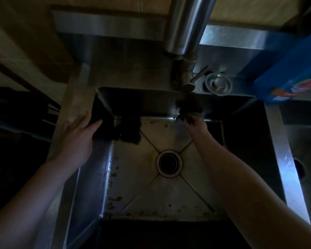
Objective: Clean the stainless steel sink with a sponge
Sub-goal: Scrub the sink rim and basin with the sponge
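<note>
I take the drain point(169, 163) in the sink floor as my reference for all positions.

The stainless steel sink point(280, 159) is dimly lit and much of its wall area is lost in shadow. My right hand point(194, 123) is beyond the drain and slightly right of it, at the seam where the floor meets the far wall. Its fingers are curled around something dark that I judge to be the sponge point(188, 118); the light is too poor to confirm its shape or how firmly it is gripped. My left hand point(79, 133) is beyond and well left of the drain, fingers spread flat on the sink's left rim, holding nothing and apparently bracing.

Findings on progress: brownish residue point(115, 198) remains in a line along the floor's left edge, from level with the drain to the near-left corner. Further spots run along the near edge. A few marks also sit on the far edge, just left of the right hand. The floor immediately around the drain looks comparatively clear, though I cannot say whether that is from cleaning.

Assessment: the work is at an early stage. The far seam is being addressed; the left and near margins, and the walls, are outstanding.
</note>
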`<control>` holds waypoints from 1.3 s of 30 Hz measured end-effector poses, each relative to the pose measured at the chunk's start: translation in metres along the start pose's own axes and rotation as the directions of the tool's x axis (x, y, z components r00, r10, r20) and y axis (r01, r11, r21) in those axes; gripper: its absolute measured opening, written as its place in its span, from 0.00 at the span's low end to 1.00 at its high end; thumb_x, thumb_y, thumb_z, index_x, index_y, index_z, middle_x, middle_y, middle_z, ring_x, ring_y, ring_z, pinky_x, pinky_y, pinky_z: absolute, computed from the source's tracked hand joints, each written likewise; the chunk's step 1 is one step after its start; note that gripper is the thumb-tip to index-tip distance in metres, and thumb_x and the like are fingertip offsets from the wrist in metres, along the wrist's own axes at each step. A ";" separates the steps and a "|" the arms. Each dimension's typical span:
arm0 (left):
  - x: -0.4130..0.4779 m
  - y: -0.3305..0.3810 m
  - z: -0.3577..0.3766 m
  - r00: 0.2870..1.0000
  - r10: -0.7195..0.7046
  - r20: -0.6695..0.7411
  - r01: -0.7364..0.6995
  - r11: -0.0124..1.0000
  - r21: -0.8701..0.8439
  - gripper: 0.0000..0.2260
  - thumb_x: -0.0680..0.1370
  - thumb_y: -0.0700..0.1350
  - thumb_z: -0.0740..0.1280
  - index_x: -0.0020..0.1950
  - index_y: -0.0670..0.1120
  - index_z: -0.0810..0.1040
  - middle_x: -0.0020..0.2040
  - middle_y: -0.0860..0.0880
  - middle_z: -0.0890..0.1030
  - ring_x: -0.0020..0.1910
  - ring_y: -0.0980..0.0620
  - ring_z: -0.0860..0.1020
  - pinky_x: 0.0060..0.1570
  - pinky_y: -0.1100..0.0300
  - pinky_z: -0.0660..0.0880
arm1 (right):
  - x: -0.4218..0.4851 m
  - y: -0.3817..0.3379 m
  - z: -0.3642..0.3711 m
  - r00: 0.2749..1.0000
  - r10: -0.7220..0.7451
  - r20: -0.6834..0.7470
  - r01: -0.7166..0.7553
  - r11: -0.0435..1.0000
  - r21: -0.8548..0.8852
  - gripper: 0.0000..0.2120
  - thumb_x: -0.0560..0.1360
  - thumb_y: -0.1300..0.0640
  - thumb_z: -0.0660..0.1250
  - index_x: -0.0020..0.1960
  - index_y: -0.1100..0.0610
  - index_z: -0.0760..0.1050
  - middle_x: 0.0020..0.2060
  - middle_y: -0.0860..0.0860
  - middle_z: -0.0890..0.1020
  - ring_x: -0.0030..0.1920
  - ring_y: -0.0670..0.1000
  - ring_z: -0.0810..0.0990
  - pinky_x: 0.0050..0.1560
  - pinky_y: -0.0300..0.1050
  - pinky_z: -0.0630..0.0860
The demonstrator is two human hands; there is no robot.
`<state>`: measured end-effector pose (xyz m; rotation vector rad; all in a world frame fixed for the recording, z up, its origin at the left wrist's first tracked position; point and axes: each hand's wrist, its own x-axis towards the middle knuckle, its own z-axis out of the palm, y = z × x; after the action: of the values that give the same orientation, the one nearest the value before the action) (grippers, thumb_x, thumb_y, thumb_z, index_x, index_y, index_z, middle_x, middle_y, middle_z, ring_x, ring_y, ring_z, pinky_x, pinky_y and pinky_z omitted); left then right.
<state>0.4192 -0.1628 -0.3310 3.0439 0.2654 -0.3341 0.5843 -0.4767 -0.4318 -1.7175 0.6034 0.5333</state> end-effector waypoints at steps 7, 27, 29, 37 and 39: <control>-0.002 0.001 0.003 1.000 -0.004 -0.015 0.005 1.000 0.031 0.29 0.68 0.33 0.67 0.69 0.48 0.71 0.75 0.41 0.62 0.71 0.39 0.65 0.62 0.44 0.64 | -0.015 -0.009 0.073 0.984 0.161 0.077 -0.178 0.852 0.492 0.14 0.79 0.64 0.58 0.65 0.63 0.69 0.63 0.60 0.74 0.67 0.58 0.71 0.67 0.51 0.70; -0.001 0.012 -0.005 0.999 -0.038 -0.007 0.038 0.999 -0.007 0.28 0.67 0.30 0.66 0.67 0.43 0.73 0.74 0.39 0.61 0.71 0.38 0.64 0.62 0.45 0.64 | 0.023 0.000 -0.050 0.989 -0.006 -0.147 0.042 0.970 0.238 0.15 0.78 0.62 0.62 0.63 0.66 0.73 0.53 0.64 0.79 0.52 0.61 0.79 0.61 0.50 0.74; -0.002 0.012 -0.003 0.999 -0.048 -0.015 0.047 0.999 -0.019 0.28 0.66 0.28 0.66 0.66 0.42 0.74 0.74 0.38 0.62 0.70 0.37 0.64 0.63 0.44 0.65 | 0.035 0.004 -0.051 0.958 0.064 -0.278 0.041 0.933 0.357 0.19 0.76 0.71 0.60 0.66 0.67 0.69 0.52 0.64 0.77 0.48 0.60 0.79 0.60 0.54 0.76; 0.000 0.005 0.005 0.998 -0.033 -0.050 0.030 0.998 -0.063 0.28 0.63 0.27 0.68 0.62 0.41 0.77 0.71 0.36 0.67 0.65 0.35 0.71 0.57 0.41 0.71 | 0.036 0.041 0.001 0.953 -0.244 -0.178 0.174 0.926 -0.336 0.20 0.75 0.68 0.61 0.67 0.64 0.72 0.64 0.61 0.75 0.65 0.58 0.74 0.65 0.40 0.67; 0.001 0.004 0.006 0.998 -0.029 -0.062 0.024 0.997 -0.078 0.27 0.64 0.27 0.68 0.62 0.42 0.77 0.71 0.37 0.67 0.65 0.36 0.71 0.58 0.41 0.71 | 0.038 0.046 0.012 0.954 -0.278 -0.109 0.209 0.882 -0.421 0.20 0.76 0.69 0.60 0.67 0.64 0.71 0.65 0.61 0.74 0.66 0.59 0.73 0.68 0.44 0.67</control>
<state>0.4199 -0.1667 -0.3370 2.9808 0.3155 -0.2241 0.5834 -0.4774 -0.4928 -2.2157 0.3969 0.3498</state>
